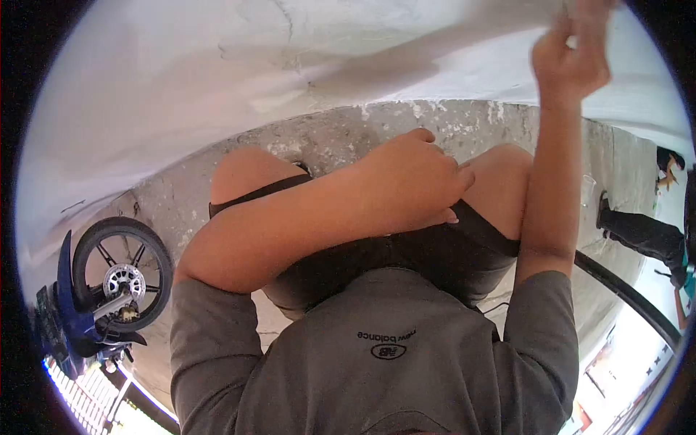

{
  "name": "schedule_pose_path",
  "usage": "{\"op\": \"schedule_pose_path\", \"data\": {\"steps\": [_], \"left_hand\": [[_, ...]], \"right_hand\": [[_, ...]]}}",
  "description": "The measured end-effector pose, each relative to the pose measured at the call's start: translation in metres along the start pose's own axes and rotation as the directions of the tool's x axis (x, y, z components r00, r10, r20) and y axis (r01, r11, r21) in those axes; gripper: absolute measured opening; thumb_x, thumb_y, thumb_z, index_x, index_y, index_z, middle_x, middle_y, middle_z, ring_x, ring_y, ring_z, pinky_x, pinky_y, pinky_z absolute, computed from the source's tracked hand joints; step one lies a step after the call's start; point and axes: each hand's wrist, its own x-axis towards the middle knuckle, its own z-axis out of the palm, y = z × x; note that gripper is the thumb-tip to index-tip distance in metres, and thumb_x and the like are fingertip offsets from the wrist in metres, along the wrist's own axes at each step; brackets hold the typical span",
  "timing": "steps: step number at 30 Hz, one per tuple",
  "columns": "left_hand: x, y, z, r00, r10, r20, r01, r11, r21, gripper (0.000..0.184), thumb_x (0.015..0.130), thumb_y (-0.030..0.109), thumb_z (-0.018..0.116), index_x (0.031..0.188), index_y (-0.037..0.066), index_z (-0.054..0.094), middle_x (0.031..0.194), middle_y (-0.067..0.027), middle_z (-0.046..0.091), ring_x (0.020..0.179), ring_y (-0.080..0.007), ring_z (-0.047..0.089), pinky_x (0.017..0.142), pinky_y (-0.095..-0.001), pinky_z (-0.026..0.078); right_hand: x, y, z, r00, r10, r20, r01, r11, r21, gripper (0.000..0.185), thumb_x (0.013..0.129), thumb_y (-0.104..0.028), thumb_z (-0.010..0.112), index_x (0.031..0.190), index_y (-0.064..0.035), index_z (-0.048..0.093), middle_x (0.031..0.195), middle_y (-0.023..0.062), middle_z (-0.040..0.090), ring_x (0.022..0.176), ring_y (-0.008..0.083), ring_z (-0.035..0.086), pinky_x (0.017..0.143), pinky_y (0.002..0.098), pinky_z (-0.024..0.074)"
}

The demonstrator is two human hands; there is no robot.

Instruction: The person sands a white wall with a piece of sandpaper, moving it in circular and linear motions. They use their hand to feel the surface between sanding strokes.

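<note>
Wall [181, 87] | behind right fingers [596, 22]; opening, hold unclear | left fingers [466, 177] half-curled, hold unclear

– where could a hand pass?
– across the floor [326, 134] at upper center, between the wall [217, 72] and the bent knees [243, 172].
– what stands in the way?
– the raised right forearm [554, 174] at right, a wheel [148, 239] at left, a dark curved bar [627, 293] at lower right.

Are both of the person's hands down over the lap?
No, only the left hand is over the lap; the right hand is raised in front of the wall.
</note>
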Motion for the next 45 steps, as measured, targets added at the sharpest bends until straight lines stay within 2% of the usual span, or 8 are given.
{"op": "schedule_pose_path", "data": {"steps": [6,10,14,19,25,28,40,45], "left_hand": [[0.0,0.003,0.006,1.0,0.025,0.011,-0.025,0.999,-0.02,0.046,0.088,0.04,0.071,0.11,0.0,0.062,0.092,-0.0151,0.072,0.095,-0.0349,0.07,0.101,-0.047,0.049],[0.002,0.003,0.004,0.998,0.001,0.063,-0.001,1.0,0.0,0.047,0.088,0.04,0.072,0.109,0.0,0.062,0.09,-0.0148,0.072,0.093,-0.0354,0.07,0.1,-0.0469,0.049],[0.003,0.004,0.007,0.999,0.014,0.041,-0.013,1.0,-0.019,0.048,0.086,0.04,0.074,0.109,0.0,0.063,0.088,-0.0148,0.072,0.091,-0.0348,0.07,0.097,-0.0465,0.05],[0.004,0.001,0.012,1.0,0.032,0.0,-0.032,0.999,0.006,0.048,0.085,0.04,0.074,0.109,0.0,0.063,0.087,-0.0151,0.073,0.09,-0.0346,0.071,0.096,-0.0467,0.05],[0.003,0.003,0.011,0.999,0.023,-0.041,-0.024,1.0,-0.021,0.049,0.086,0.041,0.073,0.11,-0.001,0.063,0.086,-0.0156,0.073,0.09,-0.0353,0.071,0.098,-0.047,0.049],[0.004,0.002,0.008,0.999,0.035,0.007,-0.035,0.999,-0.036,0.049,0.086,0.042,0.073,0.109,-0.001,0.063,0.087,-0.0158,0.073,0.091,-0.0353,0.072,0.099,-0.0486,0.049],[0.004,0.0,0.009,0.999,0.045,0.0,-0.045,0.999,-0.025,0.048,0.086,0.041,0.074,0.108,-0.001,0.063,0.087,-0.0155,0.073,0.092,-0.035,0.072,0.1,-0.0492,0.049],[0.002,0.002,0.012,0.995,0.05,-0.081,-0.049,0.999,0.014,0.05,0.086,0.041,0.074,0.11,-0.001,0.061,0.086,-0.015,0.072,0.091,-0.035,0.071,0.098,-0.048,0.049]], "right_hand": [[-0.017,0.024,0.004,0.794,0.608,-0.011,-0.534,0.688,-0.492,0.028,0.098,-0.012,0.06,0.12,0.0,0.07,0.121,0.0218,0.072,0.12,0.0381,0.066,0.106,0.0455,0.0494],[-0.003,0.006,0.017,0.95,-0.014,-0.312,-0.061,0.971,-0.23,0.019,0.094,-0.018,0.071,0.101,-0.0001,0.072,0.102,0.0126,0.076,0.087,0.0273,0.075,0.077,0.0453,0.0588],[-0.018,0.038,-0.01,0.738,0.675,0.012,-0.613,0.678,-0.405,0.03,0.098,-0.016,0.065,0.124,-0.003,0.072,0.125,0.0156,0.072,0.126,0.0267,0.064,0.101,0.0438,0.0542],[0.001,-0.001,0.017,0.979,0.082,-0.187,-0.12,0.972,-0.203,0.023,0.099,-0.015,0.065,0.118,-0.0067,0.075,0.121,0.0126,0.074,0.119,0.0285,0.069,0.098,0.0385,0.0551],[-0.009,0.016,-0.002,0.805,0.592,-0.043,-0.548,0.714,-0.436,0.018,0.096,-0.017,0.069,0.108,-0.0062,0.077,0.11,0.01,0.077,0.102,0.0272,0.075,0.09,0.0387,0.0578],[-0.008,-0.001,0.026,0.962,0.052,-0.267,-0.12,0.962,-0.246,0.024,0.098,-0.016,0.066,0.117,-0.0051,0.075,0.12,0.013,0.075,0.116,0.0296,0.07,0.098,0.0388,0.0549],[0.009,-0.004,0.023,0.948,-0.086,-0.307,0.024,0.98,-0.2,0.014,0.098,-0.018,0.067,0.104,-0.0081,0.074,0.103,0.0104,0.077,0.087,0.0276,0.076,0.073,0.0391,0.0602],[0.006,-0.015,0.018,0.924,0.349,-0.153,-0.371,0.916,-0.15,0.03,0.098,-0.015,0.066,0.126,-0.0058,0.071,0.125,0.0158,0.072,0.125,0.0287,0.065,0.107,0.0386,0.0487]]}}
